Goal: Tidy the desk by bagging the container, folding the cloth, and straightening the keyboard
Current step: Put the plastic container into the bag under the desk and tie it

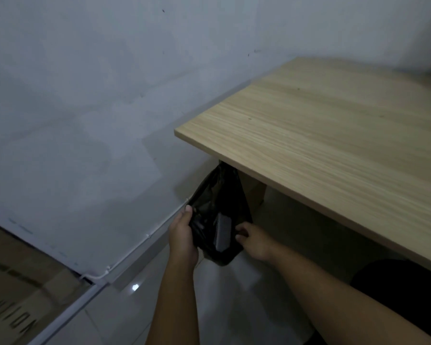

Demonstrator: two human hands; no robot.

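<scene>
Left hand (182, 232) closed on the left rim of the black bag (217, 195), thumb over the edge; right hand (255, 241) pinches the right rim, fingers curled; between them, inside the open mouth, lies a grey container (223, 232); the bag hangs beneath the near left corner of the wooden desk (334, 135), beside the wall (85, 95).

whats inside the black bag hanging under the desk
One grey flat rectangular object shows through the mouth of the black bag, which the left hand and right hand hold open. Anything deeper is hidden by the dark plastic.
</scene>
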